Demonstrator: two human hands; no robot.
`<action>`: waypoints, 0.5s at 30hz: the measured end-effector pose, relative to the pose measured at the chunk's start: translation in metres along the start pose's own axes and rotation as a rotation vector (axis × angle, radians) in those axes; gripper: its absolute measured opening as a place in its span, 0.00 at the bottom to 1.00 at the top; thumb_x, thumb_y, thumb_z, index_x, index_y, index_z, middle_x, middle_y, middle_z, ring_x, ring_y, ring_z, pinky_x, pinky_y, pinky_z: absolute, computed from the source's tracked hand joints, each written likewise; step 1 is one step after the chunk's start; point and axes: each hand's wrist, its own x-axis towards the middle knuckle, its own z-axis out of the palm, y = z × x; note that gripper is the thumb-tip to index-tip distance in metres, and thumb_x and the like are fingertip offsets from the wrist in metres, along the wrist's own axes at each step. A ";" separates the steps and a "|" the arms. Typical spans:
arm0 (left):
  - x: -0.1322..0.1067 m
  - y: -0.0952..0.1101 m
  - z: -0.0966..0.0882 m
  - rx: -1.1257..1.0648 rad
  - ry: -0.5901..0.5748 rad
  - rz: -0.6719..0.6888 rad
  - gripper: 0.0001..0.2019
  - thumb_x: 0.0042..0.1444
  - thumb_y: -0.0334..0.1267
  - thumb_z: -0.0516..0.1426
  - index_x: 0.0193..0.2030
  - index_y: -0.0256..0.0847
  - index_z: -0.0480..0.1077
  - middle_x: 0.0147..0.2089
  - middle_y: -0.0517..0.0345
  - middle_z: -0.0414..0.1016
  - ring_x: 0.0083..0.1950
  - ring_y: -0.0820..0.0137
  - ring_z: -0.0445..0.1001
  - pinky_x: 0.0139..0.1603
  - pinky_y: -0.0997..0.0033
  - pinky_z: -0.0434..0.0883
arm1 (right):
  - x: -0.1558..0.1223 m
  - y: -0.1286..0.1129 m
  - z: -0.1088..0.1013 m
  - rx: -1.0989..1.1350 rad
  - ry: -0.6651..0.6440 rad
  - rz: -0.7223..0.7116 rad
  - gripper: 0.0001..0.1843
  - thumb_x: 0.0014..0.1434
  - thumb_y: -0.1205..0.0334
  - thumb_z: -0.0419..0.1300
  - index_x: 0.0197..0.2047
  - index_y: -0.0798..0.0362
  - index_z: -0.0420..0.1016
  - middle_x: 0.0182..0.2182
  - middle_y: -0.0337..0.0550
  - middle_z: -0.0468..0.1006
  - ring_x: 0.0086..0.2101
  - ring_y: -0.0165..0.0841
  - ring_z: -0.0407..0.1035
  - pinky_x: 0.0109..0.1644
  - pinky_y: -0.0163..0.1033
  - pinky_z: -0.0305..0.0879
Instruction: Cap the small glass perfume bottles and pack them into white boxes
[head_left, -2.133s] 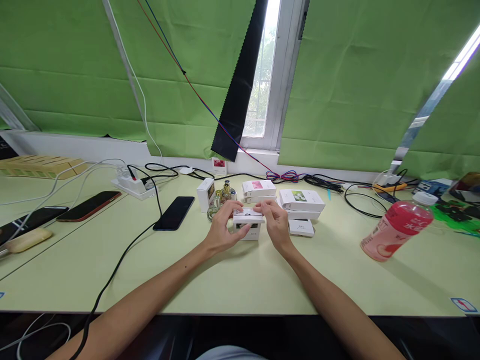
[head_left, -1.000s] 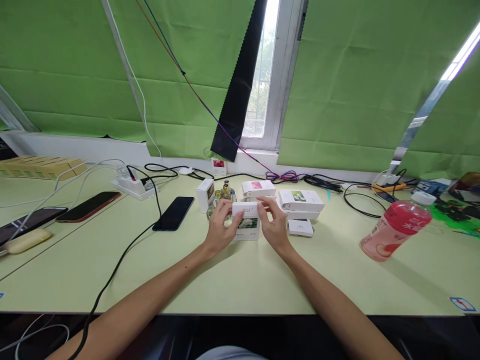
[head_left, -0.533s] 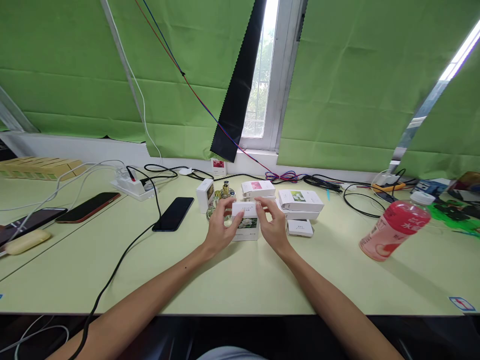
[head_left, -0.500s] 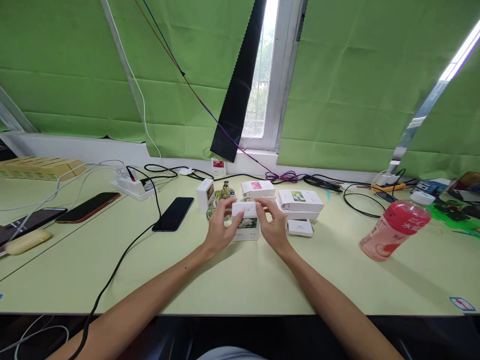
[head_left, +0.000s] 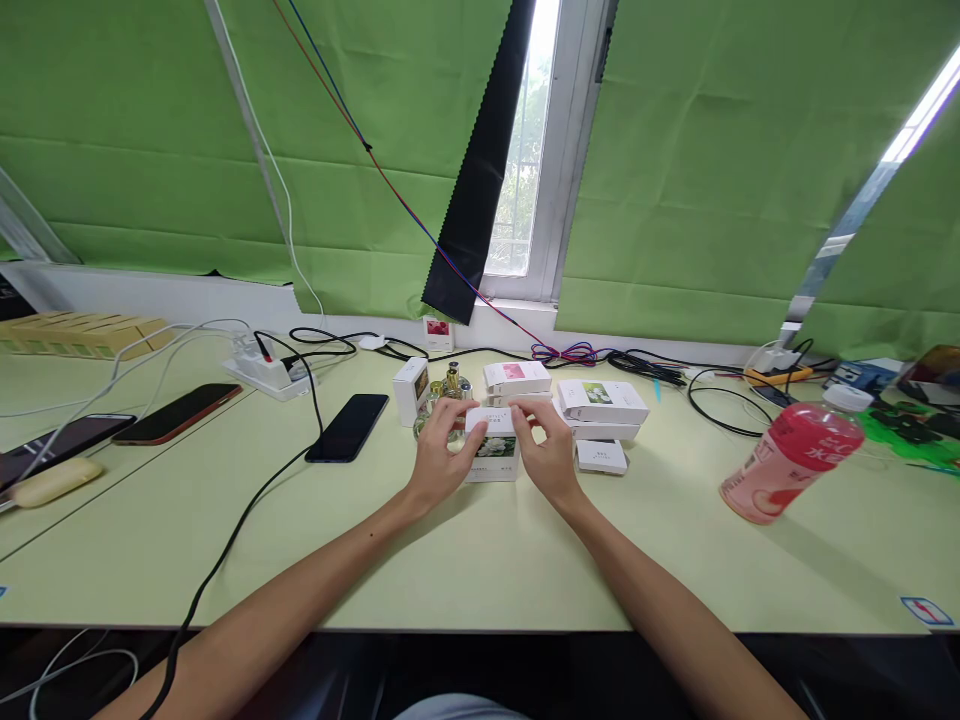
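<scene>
A small white box with a flower picture (head_left: 493,447) stands on the pale green table (head_left: 480,560) between my two hands. My left hand (head_left: 437,455) grips its left side, thumb on the front. My right hand (head_left: 546,452) grips its right side, fingers curled over the top edge. Just behind the box stand small glass perfume bottles (head_left: 452,385), partly hidden by my left fingers. More white boxes lie close by: an upright one (head_left: 411,387), a pink-labelled one (head_left: 517,377), a green-labelled stack (head_left: 602,401) and a small flat one (head_left: 600,457).
A black phone (head_left: 348,426) with a cable lies left of the boxes. Further left are a red phone (head_left: 177,412), a power strip (head_left: 264,367) and another phone (head_left: 52,448). A pink drink bottle (head_left: 792,459) stands at the right, with tangled cables (head_left: 697,385) behind.
The box's top flap, open two seconds ago, now lies closed, and the box stands with its picture side towards me. My hands have barely shifted since.
</scene>
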 end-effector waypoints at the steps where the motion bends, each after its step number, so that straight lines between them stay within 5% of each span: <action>1: 0.000 0.000 0.000 -0.002 0.000 -0.001 0.09 0.66 0.42 0.57 0.50 0.44 0.71 0.47 0.53 0.72 0.48 0.67 0.75 0.44 0.67 0.79 | 0.000 0.000 0.000 -0.002 -0.001 0.002 0.11 0.69 0.57 0.56 0.43 0.49 0.79 0.41 0.45 0.82 0.43 0.37 0.74 0.42 0.42 0.71; 15: 0.000 -0.003 0.001 -0.029 0.007 -0.015 0.09 0.66 0.42 0.58 0.50 0.44 0.72 0.47 0.54 0.70 0.49 0.67 0.75 0.45 0.66 0.80 | 0.001 -0.003 -0.001 -0.001 -0.002 0.023 0.10 0.69 0.59 0.57 0.42 0.50 0.80 0.39 0.45 0.81 0.41 0.36 0.71 0.41 0.41 0.69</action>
